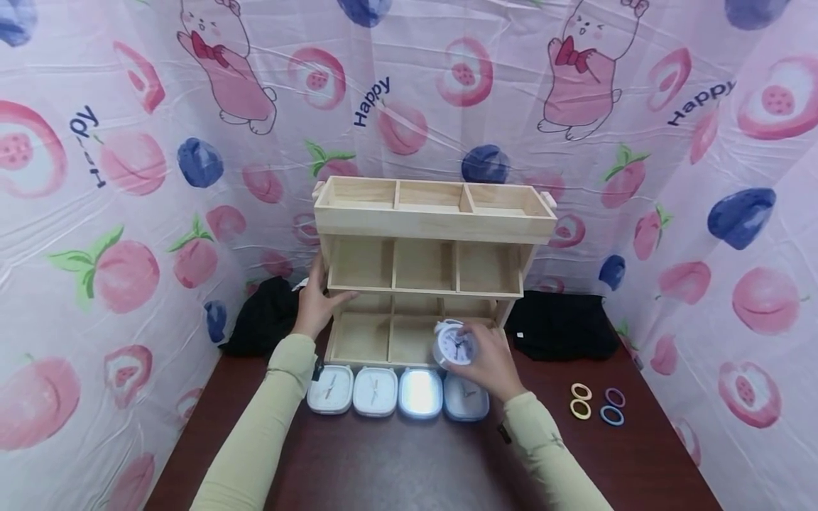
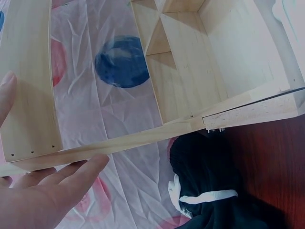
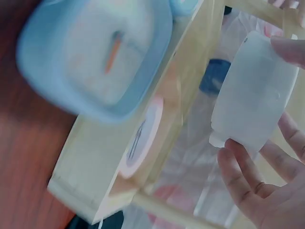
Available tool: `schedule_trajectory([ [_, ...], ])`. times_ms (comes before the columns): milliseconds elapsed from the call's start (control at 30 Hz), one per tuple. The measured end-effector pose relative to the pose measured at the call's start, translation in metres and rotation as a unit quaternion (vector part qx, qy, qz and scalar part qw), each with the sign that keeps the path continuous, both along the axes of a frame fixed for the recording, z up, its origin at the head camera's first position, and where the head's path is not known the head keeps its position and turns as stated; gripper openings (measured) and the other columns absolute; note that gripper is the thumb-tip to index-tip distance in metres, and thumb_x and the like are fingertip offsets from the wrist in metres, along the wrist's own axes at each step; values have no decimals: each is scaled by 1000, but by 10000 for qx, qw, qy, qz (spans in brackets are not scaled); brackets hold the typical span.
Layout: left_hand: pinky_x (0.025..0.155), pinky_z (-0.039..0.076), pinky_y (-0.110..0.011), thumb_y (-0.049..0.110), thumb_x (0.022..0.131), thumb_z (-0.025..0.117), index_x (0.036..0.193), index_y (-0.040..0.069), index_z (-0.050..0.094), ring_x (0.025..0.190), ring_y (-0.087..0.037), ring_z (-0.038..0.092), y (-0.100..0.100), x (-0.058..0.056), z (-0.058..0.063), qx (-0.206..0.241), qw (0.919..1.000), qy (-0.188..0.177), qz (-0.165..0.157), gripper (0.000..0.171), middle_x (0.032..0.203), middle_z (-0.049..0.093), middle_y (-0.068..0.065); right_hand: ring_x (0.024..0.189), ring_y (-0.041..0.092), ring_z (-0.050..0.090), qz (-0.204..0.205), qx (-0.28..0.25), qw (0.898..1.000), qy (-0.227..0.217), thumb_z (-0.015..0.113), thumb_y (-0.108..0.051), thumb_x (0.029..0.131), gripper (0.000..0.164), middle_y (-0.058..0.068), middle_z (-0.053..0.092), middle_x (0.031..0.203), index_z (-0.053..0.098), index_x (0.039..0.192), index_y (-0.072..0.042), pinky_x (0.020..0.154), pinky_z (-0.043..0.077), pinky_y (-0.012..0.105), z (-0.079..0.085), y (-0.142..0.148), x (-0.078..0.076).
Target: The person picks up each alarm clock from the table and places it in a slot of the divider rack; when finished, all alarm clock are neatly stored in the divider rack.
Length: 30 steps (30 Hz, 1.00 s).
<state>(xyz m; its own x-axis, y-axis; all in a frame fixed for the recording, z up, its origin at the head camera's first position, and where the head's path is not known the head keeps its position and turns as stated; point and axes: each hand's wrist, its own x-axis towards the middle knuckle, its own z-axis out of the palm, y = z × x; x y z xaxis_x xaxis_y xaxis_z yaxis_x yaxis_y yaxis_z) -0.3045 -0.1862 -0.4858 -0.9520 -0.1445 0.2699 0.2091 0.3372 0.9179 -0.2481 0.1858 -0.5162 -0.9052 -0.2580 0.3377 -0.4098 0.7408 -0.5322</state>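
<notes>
A small round white alarm clock (image 1: 456, 345) is gripped by my right hand (image 1: 488, 360), its face toward the head camera. In the right wrist view, thumb and fingertips hold the edges of its plain casing (image 3: 252, 90). It is in front of the lowest tier of a wooden three-tier rack (image 1: 434, 226). My left hand (image 1: 314, 301) touches the rack's left side, thumb by the middle tray's front and straight fingers along the side rail (image 2: 128, 144). A pink-rimmed oval clock (image 3: 141, 136) sits in a lower compartment, hidden by my right hand in the head view.
Several square clocks (image 1: 375, 392) lie face up in a row before the rack, white to blue. Several yellow, purple and blue rings (image 1: 580, 409) lie on the dark table (image 1: 409, 461) at right. Black cloths (image 1: 565, 326) flank the rack; a patterned curtain (image 1: 409, 85) surrounds the table.
</notes>
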Motion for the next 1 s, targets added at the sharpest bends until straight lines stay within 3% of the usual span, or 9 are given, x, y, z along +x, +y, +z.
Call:
schedule_trajectory([
  [167, 132, 33, -50, 8, 88, 89, 174, 31, 11, 162, -34, 33, 0, -2, 0, 64, 10000, 43, -7, 118, 177, 26, -10, 115, 30, 62, 36, 206, 9987, -465, 97, -41, 70, 57, 9, 73, 122, 69, 114, -17, 93, 56, 49, 0, -27, -20],
  [533, 131, 33, -51, 7, 87, 89, 173, 29, 14, 162, -31, 33, 1, 1, 0, 307, 9992, 221, -144, 116, 177, 29, -10, 102, 27, 68, 342, 317, 9964, -706, 99, -42, 69, 56, 5, 77, 112, 73, 111, -16, 91, 56, 46, -18, -58, -53],
  [800, 131, 32, -53, 6, 87, 89, 174, 30, 12, 163, -32, 31, 2, 1, 1, 367, 9990, 214, -148, 118, 177, 29, -10, 91, 24, 66, 327, 764, 9914, -1013, 99, -42, 68, 49, 3, 75, 99, 74, 103, -17, 82, 56, 43, -36, -67, -63],
  [1000, 131, 33, -52, 7, 87, 89, 173, 31, 13, 162, -32, 32, 1, 2, 1, 339, 9991, 212, -114, 118, 177, 29, -9, 92, 24, 64, 338, 1122, 9881, -996, 99, -44, 68, 45, 1, 74, 96, 74, 97, -20, 84, 56, 43, -51, -69, -66],
])
